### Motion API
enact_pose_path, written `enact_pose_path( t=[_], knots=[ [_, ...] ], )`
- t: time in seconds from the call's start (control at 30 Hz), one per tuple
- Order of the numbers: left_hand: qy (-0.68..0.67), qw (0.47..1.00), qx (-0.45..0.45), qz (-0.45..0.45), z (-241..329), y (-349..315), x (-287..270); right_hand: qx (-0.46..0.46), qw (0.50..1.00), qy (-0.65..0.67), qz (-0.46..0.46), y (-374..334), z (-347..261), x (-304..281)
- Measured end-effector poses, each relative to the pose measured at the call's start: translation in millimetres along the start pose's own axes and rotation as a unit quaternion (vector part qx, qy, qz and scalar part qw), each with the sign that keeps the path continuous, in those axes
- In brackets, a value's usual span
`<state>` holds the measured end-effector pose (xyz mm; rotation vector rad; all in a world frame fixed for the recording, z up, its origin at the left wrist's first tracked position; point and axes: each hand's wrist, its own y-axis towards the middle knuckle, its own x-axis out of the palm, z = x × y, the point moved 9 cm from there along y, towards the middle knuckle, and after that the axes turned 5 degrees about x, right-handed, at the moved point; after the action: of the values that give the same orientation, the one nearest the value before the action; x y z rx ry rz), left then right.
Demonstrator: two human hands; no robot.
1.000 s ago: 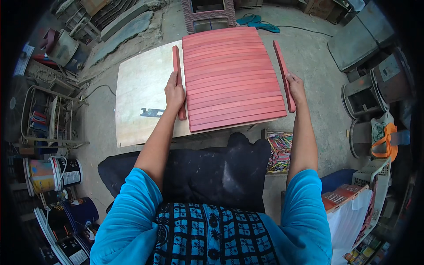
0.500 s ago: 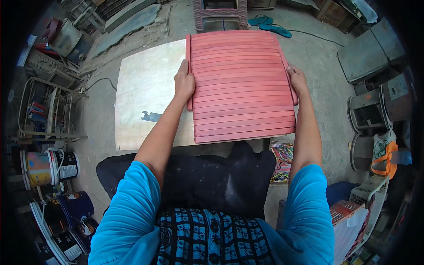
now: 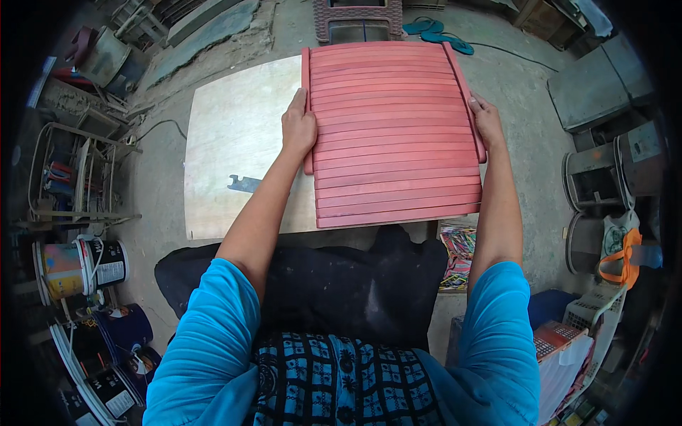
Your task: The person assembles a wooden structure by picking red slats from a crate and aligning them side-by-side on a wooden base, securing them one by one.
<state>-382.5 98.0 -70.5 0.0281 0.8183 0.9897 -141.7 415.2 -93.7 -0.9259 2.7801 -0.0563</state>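
Gripping left red bar [image 3: 306,69] in left hand [image 3: 299,128], right red bar [image 3: 458,72] in right hand [image 3: 487,123]. Bars run near-to-far along left and right edges of red slat panel [image 3: 394,121], crosswise to slats [image 3: 398,179]. Panel lies between hands, on pale tabletop [image 3: 238,117].

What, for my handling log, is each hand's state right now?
Left hand: closed, holding the left red strip.
Right hand: closed, holding the right red strip.
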Motion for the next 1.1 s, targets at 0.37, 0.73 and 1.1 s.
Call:
enact_pose_path(
  t=[0.37,0.73,1.1],
  knots=[
    [0.016,0.997,0.021,0.067,8.2,1.7,-13.3,-0.101,0.986,-0.127,0.046,9.3,1.9,-16.6],
    [-0.299,0.914,-0.229,0.147,-82.7,-9.9,-54.4,-0.094,0.987,-0.065,0.112,-121.0,-128.2,73.4],
    [-0.545,0.776,-0.3,-0.099,-69.9,-38.6,-66.8,-0.131,0.976,-0.12,-0.122,-204.4,-113.4,350.4]
  ],
)
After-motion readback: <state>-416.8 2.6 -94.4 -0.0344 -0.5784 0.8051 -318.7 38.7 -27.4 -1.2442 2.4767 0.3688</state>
